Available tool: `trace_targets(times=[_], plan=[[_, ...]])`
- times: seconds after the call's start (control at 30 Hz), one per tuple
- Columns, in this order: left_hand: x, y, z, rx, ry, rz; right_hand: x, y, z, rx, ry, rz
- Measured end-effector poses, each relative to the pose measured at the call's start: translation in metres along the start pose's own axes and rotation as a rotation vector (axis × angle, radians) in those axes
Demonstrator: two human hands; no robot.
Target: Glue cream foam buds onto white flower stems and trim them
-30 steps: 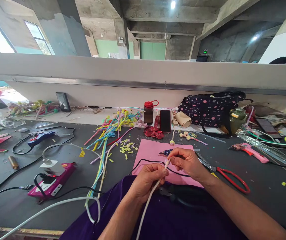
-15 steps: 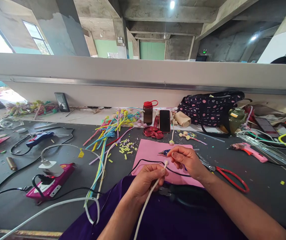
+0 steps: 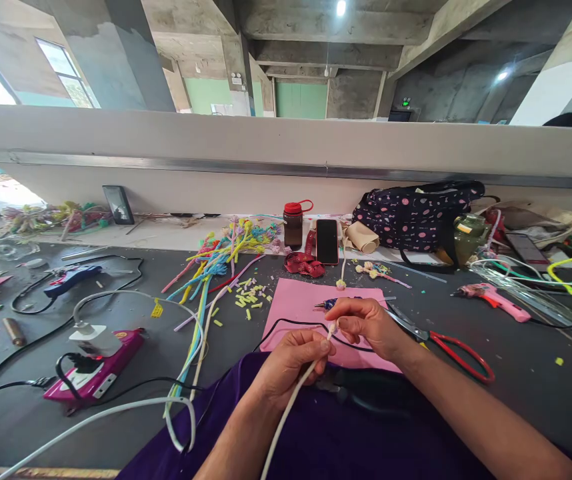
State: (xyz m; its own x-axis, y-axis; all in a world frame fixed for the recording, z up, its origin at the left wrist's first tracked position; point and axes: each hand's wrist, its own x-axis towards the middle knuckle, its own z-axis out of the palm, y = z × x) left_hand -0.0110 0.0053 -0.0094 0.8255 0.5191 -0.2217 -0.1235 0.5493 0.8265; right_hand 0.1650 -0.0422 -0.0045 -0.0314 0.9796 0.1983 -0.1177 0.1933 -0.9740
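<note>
A cream-white cord with a small pale knob at its upper end rises from the lower edge of the view. My left hand is closed round it just below the knob, between thumb and fingers. My right hand has its thumb and index finger pinched at the knobbed tip; whether a tiny piece is also between them cannot be seen. Under the hands lies a pink sheet. A blue pen-like tool rests on it, partly behind my right hand. Dark-handled pliers lie on my purple-clad lap.
Red-handled scissors and a pink glue gun lie to the right. Coloured cords and cut yellow bits spread left of the sheet. A magenta power strip has cables running across the table. A bottle, phone and patterned bag stand behind.
My right hand has moved down and left, bringing its fingertips from just above the knob onto it. My left hand keeps hold of the cord. The view has shifted slightly.
</note>
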Motion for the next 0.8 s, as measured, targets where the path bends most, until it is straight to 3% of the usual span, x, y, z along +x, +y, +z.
trace_targets(times=[0.8], plan=[[-0.0001, -0.0013, -0.0008, -0.012, -0.014, 0.007, -0.0002, -0.0033, 0.0026, -0.047, 0.015, -0.023]])
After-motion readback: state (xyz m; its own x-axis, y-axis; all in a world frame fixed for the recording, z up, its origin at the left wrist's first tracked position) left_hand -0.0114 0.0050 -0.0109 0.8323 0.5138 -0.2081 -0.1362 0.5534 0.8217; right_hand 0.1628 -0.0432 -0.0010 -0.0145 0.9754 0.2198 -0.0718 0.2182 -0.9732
